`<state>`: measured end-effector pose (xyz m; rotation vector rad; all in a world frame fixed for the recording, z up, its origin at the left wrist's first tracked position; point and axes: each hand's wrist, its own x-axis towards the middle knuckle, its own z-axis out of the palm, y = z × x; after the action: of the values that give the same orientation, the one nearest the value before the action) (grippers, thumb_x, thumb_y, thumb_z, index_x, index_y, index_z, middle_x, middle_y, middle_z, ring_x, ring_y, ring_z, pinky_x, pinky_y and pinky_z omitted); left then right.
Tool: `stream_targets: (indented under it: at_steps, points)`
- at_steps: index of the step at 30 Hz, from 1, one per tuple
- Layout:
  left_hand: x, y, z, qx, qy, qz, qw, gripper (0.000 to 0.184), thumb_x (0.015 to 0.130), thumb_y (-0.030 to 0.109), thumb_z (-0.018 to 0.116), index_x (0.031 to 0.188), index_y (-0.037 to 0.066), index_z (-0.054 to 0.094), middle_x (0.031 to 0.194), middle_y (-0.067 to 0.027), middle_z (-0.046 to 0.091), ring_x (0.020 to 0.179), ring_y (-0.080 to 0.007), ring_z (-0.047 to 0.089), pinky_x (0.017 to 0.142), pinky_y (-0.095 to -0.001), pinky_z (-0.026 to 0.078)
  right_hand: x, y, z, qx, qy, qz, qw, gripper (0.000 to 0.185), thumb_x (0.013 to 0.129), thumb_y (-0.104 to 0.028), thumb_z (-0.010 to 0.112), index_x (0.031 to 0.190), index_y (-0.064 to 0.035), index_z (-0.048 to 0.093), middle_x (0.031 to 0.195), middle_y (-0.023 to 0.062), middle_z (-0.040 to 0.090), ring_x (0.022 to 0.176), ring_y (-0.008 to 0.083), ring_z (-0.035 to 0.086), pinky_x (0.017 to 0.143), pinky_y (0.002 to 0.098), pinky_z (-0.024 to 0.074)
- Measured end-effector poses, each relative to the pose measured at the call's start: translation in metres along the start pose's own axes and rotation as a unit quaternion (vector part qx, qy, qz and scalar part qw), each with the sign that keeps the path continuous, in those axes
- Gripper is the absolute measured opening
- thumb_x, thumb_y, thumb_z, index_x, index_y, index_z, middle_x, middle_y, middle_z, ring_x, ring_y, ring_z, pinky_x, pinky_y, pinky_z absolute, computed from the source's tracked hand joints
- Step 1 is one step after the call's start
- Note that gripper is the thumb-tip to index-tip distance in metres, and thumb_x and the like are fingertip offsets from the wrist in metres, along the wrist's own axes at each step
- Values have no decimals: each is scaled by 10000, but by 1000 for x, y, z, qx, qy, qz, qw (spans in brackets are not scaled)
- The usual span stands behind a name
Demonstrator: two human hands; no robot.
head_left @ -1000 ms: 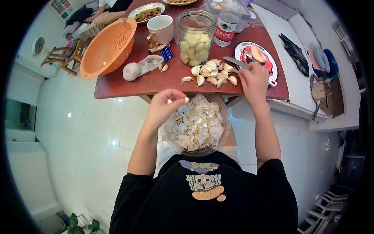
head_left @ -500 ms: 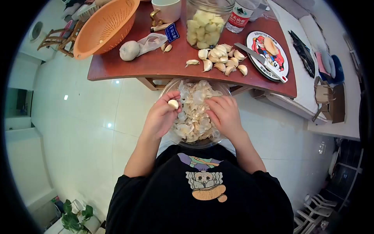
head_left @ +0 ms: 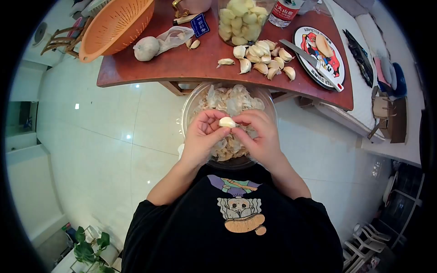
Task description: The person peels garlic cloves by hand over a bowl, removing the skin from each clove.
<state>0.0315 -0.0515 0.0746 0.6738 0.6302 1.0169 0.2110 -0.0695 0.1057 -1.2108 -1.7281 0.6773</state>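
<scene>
A pale garlic clove (head_left: pixel 226 122) is pinched between my two hands, above a clear bowl (head_left: pixel 185 111) of papery garlic skins (head_left: pixel 234 99). My left hand (head_left: pixel 203 136) grips the clove with thumb and fingertips. From the other side, my right hand (head_left: pixel 260 135) closes its thumb and fingers on the clove's right end. On the table beyond the bowl lies a pile of unpeeled garlic cloves (head_left: pixel 264 55). Behind them stands a glass jar (head_left: pixel 241 22) with peeled cloves inside.
The red-brown table (head_left: pixel 136 75) has its front edge just past the bowl. On it are an orange colander (head_left: pixel 119 29), a garlic bulb (head_left: pixel 146 48), a plate (head_left: pixel 339 68) with a knife (head_left: pixel 314 63) across it, and a red-labelled bottle (head_left: pixel 284 12).
My right hand has moved left and up from over the skins to meet the clove. My left hand has brought the clove rightward, and the view has shifted slightly.
</scene>
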Motion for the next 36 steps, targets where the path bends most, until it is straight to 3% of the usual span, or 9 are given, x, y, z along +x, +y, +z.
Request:
stream_targets:
  at_steps: [6, 10, 15, 18, 24, 27, 30, 33, 36]
  points:
    - [-1, -2, 6, 41, 4, 42, 998, 322, 864, -97, 625, 1169, -14, 557, 1121, -93, 614, 1039, -155, 616, 911, -269, 506, -4, 1, 1, 67, -7, 75, 995, 252, 788, -12, 731, 1026, -17, 649, 983, 90, 640, 872, 192, 627, 752, 298, 501]
    - [1, -3, 9, 133, -4, 89, 987, 318, 874, -106, 606, 1174, -12, 560, 1133, -103, 607, 1045, -159, 612, 922, -283, 503, -3, 2, 3, 65, 15, 64, 996, 219, 791, -61, 738, 987, -30, 645, 915, 96, 649, 821, 221, 644, 697, 315, 518]
    - [1, -2, 13, 57, 8, 63, 996, 260, 882, -75, 623, 1126, -15, 559, 1091, -91, 624, 1007, -145, 621, 873, -260, 512, -2, 6, 5, -9, 54, -19, 998, 243, 770, -113, 765, 955, -36, 629, 890, 102, 642, 797, 256, 637, 705, 334, 510]
    - [0, -3, 12, 46, 9, 46, 998, 222, 888, -53, 630, 1094, -14, 556, 1059, -88, 637, 975, -140, 630, 844, -251, 516, 1, -2, -2, -11, 13, -6, 1000, 203, 807, -144, 735, 888, -21, 596, 848, 110, 601, 740, 250, 597, 649, 326, 473]
    - [-4, -4, 7, 105, -25, 24, 994, 193, 903, -23, 628, 1085, -13, 564, 1006, -97, 661, 886, -139, 650, 800, -258, 533, -3, 7, 1, -97, -57, -33, 993, 225, 889, -261, 618, 815, -63, 543, 713, 125, 562, 658, 330, 591, 567, 413, 441]
    - [-6, -8, 4, 40, -27, -35, 998, 177, 912, 3, 628, 1080, -12, 571, 982, -97, 668, 848, -140, 656, 789, -263, 539, -6, 13, -1, -84, -82, -31, 993, 203, 900, -222, 588, 794, -57, 536, 698, 133, 571, 630, 342, 591, 564, 420, 449]
    - [-8, -15, 3, 1, -10, -58, 998, 175, 924, 27, 623, 1089, -9, 574, 981, -98, 672, 832, -147, 660, 787, -269, 544, -6, 18, -1, -49, -108, 12, 993, 177, 922, -172, 551, 806, -39, 547, 713, 140, 588, 631, 331, 596, 580, 402, 457]
    - [-8, -15, 4, 3, -15, -44, 999, 188, 935, 39, 611, 1113, -4, 572, 989, -98, 671, 848, -153, 662, 796, -271, 543, -8, 1, 2, 54, -87, 153, 983, 175, 946, -149, 525, 829, -23, 558, 733, 149, 600, 646, 310, 606, 592, 381, 459]
    - [-4, -15, 0, -13, -5, -30, 999, 207, 944, 42, 598, 1143, -1, 567, 1027, -99, 664, 903, -159, 657, 817, -275, 538, -10, 10, 17, 137, -32, 161, 977, 180, 968, -155, 507, 865, -20, 571, 723, 145, 590, 655, 277, 607, 592, 367, 451]
